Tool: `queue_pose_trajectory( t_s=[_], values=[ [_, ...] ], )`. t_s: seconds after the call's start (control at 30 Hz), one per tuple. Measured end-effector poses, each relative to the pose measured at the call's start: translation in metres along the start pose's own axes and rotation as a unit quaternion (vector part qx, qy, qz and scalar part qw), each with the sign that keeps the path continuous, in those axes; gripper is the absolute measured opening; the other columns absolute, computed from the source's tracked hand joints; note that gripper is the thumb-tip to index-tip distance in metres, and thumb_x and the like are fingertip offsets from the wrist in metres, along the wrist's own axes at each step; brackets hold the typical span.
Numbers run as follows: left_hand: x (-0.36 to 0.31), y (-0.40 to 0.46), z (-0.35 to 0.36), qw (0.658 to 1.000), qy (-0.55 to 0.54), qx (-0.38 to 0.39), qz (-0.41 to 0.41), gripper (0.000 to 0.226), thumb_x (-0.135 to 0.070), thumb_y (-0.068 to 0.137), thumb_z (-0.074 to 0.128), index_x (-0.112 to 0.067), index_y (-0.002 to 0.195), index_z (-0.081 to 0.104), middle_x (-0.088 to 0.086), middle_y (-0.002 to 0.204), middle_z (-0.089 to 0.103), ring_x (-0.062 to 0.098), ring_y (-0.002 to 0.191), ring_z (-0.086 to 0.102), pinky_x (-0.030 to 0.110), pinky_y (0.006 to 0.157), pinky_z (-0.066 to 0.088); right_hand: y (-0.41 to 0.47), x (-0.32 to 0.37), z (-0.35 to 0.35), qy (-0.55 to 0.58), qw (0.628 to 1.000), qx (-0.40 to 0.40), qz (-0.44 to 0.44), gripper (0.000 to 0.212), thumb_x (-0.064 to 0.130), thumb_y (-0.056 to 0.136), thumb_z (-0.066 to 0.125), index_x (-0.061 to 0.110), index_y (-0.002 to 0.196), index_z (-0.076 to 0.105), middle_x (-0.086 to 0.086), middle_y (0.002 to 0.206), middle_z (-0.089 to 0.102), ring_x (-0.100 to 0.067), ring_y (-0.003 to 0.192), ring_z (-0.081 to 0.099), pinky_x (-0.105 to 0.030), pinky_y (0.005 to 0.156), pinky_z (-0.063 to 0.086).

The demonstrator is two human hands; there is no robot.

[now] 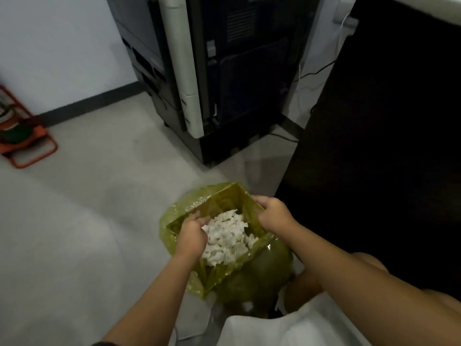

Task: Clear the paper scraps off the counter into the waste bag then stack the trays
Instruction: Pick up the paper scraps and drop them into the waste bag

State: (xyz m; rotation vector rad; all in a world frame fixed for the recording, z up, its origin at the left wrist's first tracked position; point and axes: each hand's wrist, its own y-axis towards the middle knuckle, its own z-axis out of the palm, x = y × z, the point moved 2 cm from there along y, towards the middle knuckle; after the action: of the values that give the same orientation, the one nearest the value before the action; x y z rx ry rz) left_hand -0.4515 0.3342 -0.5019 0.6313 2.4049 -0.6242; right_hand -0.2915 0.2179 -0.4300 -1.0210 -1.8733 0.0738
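Note:
A yellow-green plastic waste bag (219,198) stands open on the floor at lower centre. White paper scraps (228,237) fill its mouth in a heap. My left hand (190,233) grips the bag's left rim, fingers curled over the edge beside the scraps. My right hand (273,213) grips the right rim and holds that side up. The counter top and the trays are out of view.
A large dark printer cabinet (224,78) stands on the floor ahead. A dark counter side (374,146) rises at the right. An orange metal frame (27,143) lies at the far left. Cables run behind the printer. Pale floor (87,208) spreads left.

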Motion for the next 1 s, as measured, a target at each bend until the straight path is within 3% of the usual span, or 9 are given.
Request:
queue_pose_trajectory(
  t_s=[0.2, 0.4, 0.53, 0.67, 0.83, 1.0],
  values=[
    [0.003, -0.002, 0.008, 1.0, 0.028, -0.007, 0.006, 0.057, 0.014, 0.075, 0.045, -0.013, 0.122, 0.063, 0.011, 0.138, 0.049, 0.027, 0.132, 0.038, 0.038, 0.111, 0.03, -0.002, -0.006, -0.011, -0.01, 1.0, -0.006, 0.013, 0.044, 0.007, 0.091, 0.055, 0.021, 0.133, 0.051, -0.005, 0.133, 0.055, -0.021, 0.116, 0.055, -0.034, 0.097, 0.049],
    [-0.038, -0.012, -0.011, 0.996, -0.016, -0.057, 0.061, 0.051, 0.005, 0.083, 0.047, -0.014, 0.13, 0.052, 0.004, 0.133, 0.05, 0.023, 0.125, 0.044, 0.043, 0.107, 0.037, -0.022, 0.013, -0.036, -0.051, 0.998, -0.018, -0.036, 0.041, 0.008, 0.095, 0.048, 0.017, 0.135, 0.047, -0.005, 0.137, 0.05, -0.021, 0.126, 0.048, -0.025, 0.093, 0.041],
    [-0.077, -0.023, -0.031, 0.984, -0.064, -0.104, 0.132, 0.048, 0.005, 0.085, 0.046, -0.014, 0.128, 0.052, 0.001, 0.126, 0.053, 0.016, 0.122, 0.045, 0.035, 0.108, 0.036, -0.045, 0.038, -0.062, -0.068, 0.991, -0.033, -0.108, 0.045, 0.005, 0.095, 0.046, 0.014, 0.139, 0.042, -0.007, 0.144, 0.042, -0.022, 0.132, 0.041, -0.028, 0.106, 0.035],
    [-0.119, -0.042, -0.056, 0.967, -0.089, -0.142, 0.194, 0.042, 0.005, 0.088, 0.046, -0.015, 0.124, 0.055, -0.003, 0.12, 0.054, 0.012, 0.118, 0.047, 0.025, 0.102, 0.037, -0.078, 0.064, -0.099, -0.094, 0.976, -0.071, -0.183, 0.044, 0.009, 0.096, 0.048, 0.014, 0.139, 0.042, -0.005, 0.145, 0.038, -0.02, 0.131, 0.04, -0.025, 0.104, 0.034],
    [-0.189, -0.078, -0.086, 0.915, -0.108, -0.207, 0.329, 0.042, 0.011, 0.085, 0.046, -0.009, 0.119, 0.058, -0.007, 0.107, 0.053, 0.015, 0.11, 0.052, 0.03, 0.097, 0.043, -0.128, 0.085, -0.151, -0.102, 0.945, -0.155, -0.271, 0.041, 0.008, 0.095, 0.048, 0.016, 0.135, 0.048, 0.001, 0.139, 0.043, -0.015, 0.129, 0.041, -0.021, 0.104, 0.032],
    [-0.269, -0.12, -0.102, 0.836, -0.144, -0.248, 0.467, 0.042, 0.013, 0.082, 0.048, -0.012, 0.114, 0.059, -0.007, 0.102, 0.055, 0.012, 0.102, 0.054, 0.028, 0.089, 0.046, -0.186, 0.097, -0.219, -0.128, 0.876, -0.282, -0.369, 0.036, 0.003, 0.089, 0.049, 0.012, 0.122, 0.059, -0.002, 0.116, 0.057, -0.014, 0.112, 0.051, -0.023, 0.098, 0.039]
  ],
)
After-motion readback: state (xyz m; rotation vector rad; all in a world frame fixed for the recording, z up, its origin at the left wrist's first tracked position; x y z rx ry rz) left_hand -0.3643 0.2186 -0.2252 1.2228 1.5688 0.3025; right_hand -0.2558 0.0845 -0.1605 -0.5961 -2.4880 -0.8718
